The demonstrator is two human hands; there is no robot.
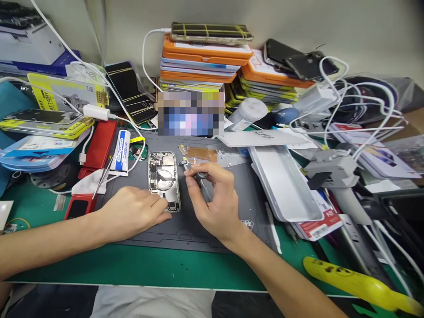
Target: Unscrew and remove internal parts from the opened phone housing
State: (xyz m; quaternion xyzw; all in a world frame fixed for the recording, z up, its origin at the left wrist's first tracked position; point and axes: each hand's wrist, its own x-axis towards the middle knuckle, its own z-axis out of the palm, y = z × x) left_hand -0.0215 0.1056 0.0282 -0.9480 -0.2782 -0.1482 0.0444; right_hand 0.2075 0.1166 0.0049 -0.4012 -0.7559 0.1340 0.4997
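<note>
An opened smartphone (164, 180) lies on the dark grey mat (195, 229), its circuit board and a round coil area exposed. My left hand (141, 207) is closed at its lower left edge, with curled fingers steadying the frame. My right hand (215, 194) is just right of the phone, thumb and forefinger pinched round a slim grey tool (204, 189); its kind is partly hidden by the fingers. A small dark part (183, 164) shows at the fingertips, apart from the phone. Beyond them lie a copper-coloured sheet (202, 154) and small loose pieces.
Left of the mat are a white-and-blue tube (120, 152), tweezers (103, 176) and red boxes (102, 143). Stacked orange cases (205, 55) stand behind a pixelated screen area (190, 115). A white tray (286, 183), tangled white cables (364, 99) and a yellow-handled tool (354, 280) are at right.
</note>
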